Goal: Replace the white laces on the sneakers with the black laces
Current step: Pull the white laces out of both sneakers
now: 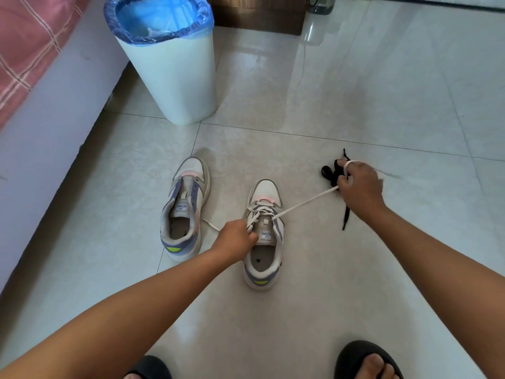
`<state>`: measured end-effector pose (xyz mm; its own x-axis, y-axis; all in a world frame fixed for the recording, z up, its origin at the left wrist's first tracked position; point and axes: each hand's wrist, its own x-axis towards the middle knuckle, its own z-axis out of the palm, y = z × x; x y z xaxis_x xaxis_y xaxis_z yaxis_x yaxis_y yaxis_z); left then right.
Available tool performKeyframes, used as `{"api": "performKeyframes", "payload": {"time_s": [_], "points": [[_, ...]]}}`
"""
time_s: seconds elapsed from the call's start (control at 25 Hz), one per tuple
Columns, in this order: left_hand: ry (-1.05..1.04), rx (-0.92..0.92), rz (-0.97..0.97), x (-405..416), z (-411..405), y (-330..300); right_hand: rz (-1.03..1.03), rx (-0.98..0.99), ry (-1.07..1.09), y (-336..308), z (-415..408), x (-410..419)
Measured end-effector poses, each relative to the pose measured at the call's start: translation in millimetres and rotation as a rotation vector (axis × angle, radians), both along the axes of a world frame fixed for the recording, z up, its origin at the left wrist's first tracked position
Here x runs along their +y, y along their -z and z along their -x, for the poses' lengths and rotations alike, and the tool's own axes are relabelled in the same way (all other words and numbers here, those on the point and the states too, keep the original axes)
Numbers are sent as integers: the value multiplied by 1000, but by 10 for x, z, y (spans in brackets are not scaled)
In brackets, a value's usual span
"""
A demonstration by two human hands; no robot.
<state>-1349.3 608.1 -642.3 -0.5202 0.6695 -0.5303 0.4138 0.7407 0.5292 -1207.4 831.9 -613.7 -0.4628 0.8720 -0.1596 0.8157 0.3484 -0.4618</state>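
The left hand (235,236) grips the right sneaker (263,233) at its eyelets; the right hand (358,187), wound in white lace (303,202), should pull steadily, holding the shoe down.

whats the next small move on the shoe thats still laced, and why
Probably keep drawing the white lace out to the right with the right hand while the left hand steadies the right sneaker: the lace is taut and still crosses several eyelets, while the left sneaker is already bare.
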Motion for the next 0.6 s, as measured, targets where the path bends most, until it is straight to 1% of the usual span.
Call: {"api": "performKeyframes", "payload": {"time_s": [0.04,0.08,0.16,0.2,0.24,0.28,0.32,0.36,0.4,0.44,0.48,0.56,0.6], "points": [[-56,-72,-11,-4,-9,-5,92,18,22,-47,-5,5],[-116,-154,-22,-2,-31,-16,173,-27,10,-89,8,-38],[-195,-293,-46,16,-100,-47,303,-183,-108,-110,49,-215],[-237,-372,-53,34,-152,-60,384,-211,-164,-98,89,-330],[-297,-481,-60,55,-210,-77,490,-214,-213,-93,140,-457],[-365,-607,-61,75,-264,-99,552,-228,-281,-76,177,-574],[-416,-708,-52,89,-309,-123,536,-293,-407,-78,208,-662],[-426,-756,-31,88,-348,-142,423,-382,-546,-66,224,-702],[-390,-758,0,69,-381,-154,308,-453,-628,-51,248,-700],[-310,-739,39,29,-416,-161,221,-479,-654,-44,264,-676],[-177,-709,96,-28,-452,-166,179,-484,-648,-44,277,-652],[180,-634,268,-180,-533,-163,111,-452,-631,-12,284,-588],[328,-592,357,-256,-581,-146,69,-433,-633,15,279,-565]]}}
